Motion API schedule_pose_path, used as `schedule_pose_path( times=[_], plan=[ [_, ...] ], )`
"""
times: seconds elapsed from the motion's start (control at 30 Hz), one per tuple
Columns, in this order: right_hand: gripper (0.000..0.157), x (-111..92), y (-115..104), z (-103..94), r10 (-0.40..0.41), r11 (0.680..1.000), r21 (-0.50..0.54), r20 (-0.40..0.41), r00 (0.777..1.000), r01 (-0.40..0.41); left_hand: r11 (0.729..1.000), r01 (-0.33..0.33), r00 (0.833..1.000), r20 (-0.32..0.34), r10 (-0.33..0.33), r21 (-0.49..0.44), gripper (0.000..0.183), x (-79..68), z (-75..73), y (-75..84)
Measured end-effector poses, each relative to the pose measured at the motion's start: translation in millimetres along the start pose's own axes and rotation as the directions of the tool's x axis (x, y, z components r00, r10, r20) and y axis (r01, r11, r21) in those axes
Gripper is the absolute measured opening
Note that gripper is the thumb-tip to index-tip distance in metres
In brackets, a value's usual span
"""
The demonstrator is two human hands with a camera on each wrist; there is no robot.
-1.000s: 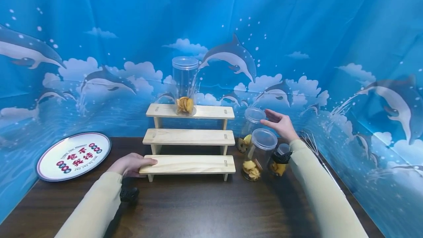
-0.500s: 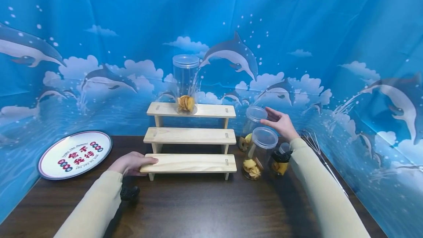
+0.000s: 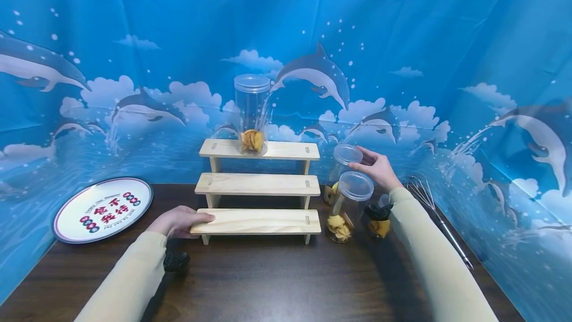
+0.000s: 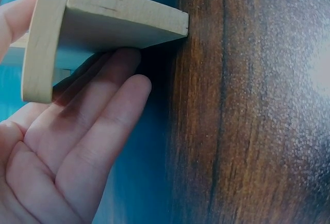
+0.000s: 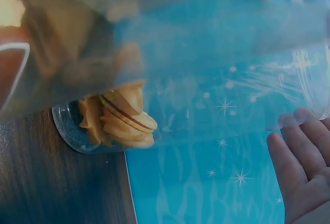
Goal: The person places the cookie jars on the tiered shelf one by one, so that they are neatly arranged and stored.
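My left hand (image 3: 180,222) holds the left end of the lowest tier of a three-tier wooden display stand (image 3: 259,221). Its thumb lies on top; in the left wrist view the fingers (image 4: 124,97) reach underneath. At the right, my right hand (image 3: 379,169) is at the lid of the rear clear jar (image 3: 341,155), thumb in front and fingertips at the lid's right edge. The right wrist view shows those fingers (image 5: 296,146) straight. Just in front stands another lidded jar (image 3: 356,186) with shell-shaped cookies (image 5: 126,118). A tall jar (image 3: 251,108) holding snack pieces stands on the top tier.
A small jar (image 3: 379,226) stands beside the right forearm, partly hidden. A whisk (image 3: 440,220) lies along the table's right side. At the left, a white plate (image 3: 73,222) with red characters leans near the blue dolphin backdrop (image 3: 286,14). The table (image 3: 268,282) is dark wood.
My right hand has shifted slightly left at the rear jar's lid. The front cookie jar has moved slightly left. My left hand keeps its hold on the stand.
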State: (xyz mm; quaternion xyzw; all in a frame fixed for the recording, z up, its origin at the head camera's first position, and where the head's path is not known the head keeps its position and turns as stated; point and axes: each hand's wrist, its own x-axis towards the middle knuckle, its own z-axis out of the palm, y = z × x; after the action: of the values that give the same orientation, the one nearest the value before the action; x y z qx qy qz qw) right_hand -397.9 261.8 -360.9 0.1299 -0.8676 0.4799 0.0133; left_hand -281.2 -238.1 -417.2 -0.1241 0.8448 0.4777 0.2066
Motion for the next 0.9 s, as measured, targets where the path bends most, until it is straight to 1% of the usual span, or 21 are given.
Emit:
schedule_pose_path(
  times=[0.13,0.3,0.47,0.67,0.9],
  plan=[
    [0.076,-1,-1,-1.7,0.015,1.0,-0.011,-0.008,1.0,-0.016,1.0,0.003,1.0,0.001,-0.003,-0.005,0.055,-1.0,1.0,0.5],
    [0.079,-2,-1,-2.3,0.024,1.0,-0.014,-0.023,0.999,-0.024,1.0,0.025,1.0,0.004,-0.025,0.007,0.062,-0.9,-0.9,0.5],
    [0.081,-2,-3,-3.8,0.046,0.999,0.002,-0.047,0.998,-0.046,0.999,0.033,0.999,-0.001,-0.033,0.008,0.06,-0.2,-2.8,-1.6],
    [0.081,-6,-12,-10.2,0.026,0.999,0.023,-0.103,0.994,-0.023,1.0,0.027,1.0,-0.004,-0.027,0.008,0.056,0.7,-2.2,-2.9],
    [0.082,-10,-25,-17.2,0.009,0.999,0.033,-0.149,0.989,-0.004,1.0,0.028,1.0,-0.001,-0.028,0.009,0.06,1.0,-2.5,-2.9]
  ],
)
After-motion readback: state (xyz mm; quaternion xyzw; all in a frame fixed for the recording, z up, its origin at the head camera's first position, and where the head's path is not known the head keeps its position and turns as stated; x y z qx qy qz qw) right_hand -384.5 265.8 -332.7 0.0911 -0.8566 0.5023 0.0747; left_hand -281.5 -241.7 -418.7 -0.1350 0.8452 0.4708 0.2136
